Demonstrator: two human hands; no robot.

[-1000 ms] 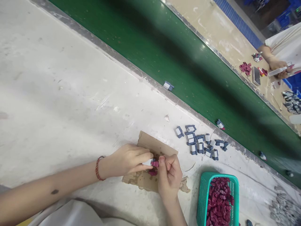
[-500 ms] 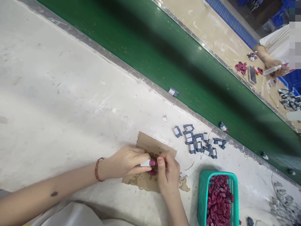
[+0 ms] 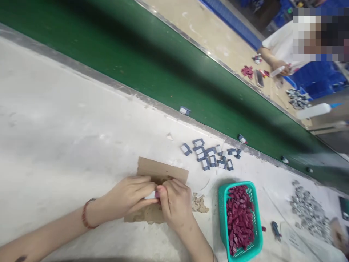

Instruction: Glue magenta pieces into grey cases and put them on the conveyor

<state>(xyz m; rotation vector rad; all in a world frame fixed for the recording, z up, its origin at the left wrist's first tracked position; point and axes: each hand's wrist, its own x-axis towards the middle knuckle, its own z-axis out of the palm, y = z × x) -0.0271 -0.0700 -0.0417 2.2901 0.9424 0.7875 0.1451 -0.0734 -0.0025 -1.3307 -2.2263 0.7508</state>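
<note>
Over a stained piece of cardboard [image 3: 163, 167], my two hands meet. My left hand [image 3: 133, 194] is closed, pinching a small plastic part with a white face [image 3: 149, 195] between thumb and fingers. At the right end of that part sits a small maroon plastic piece [image 3: 157, 194]. My right hand [image 3: 176, 203] is closed with its thumb pressed on the maroon piece, mostly covering it. Beyond my hands lies a group of blue-grey plastic parts with white faces [image 3: 205, 163]. To the right stands a green basket [image 3: 222, 218] filled with maroon pieces [image 3: 240, 218].
A green conveyor belt [image 3: 152, 80] crosses behind the white table [image 3: 54, 145], carrying a few scattered parts. A pile of grey pieces [image 3: 309, 207] lies at the right. Across the belt, a co-worker's hand [image 3: 282, 69] holds a white item near a white bottle [image 3: 313, 111].
The view has swung, shifting the scene leftward. My right thumb and fingers have closed in against the left hand, covering more of the maroon piece. Parts on the belt have moved rightward along it.
</note>
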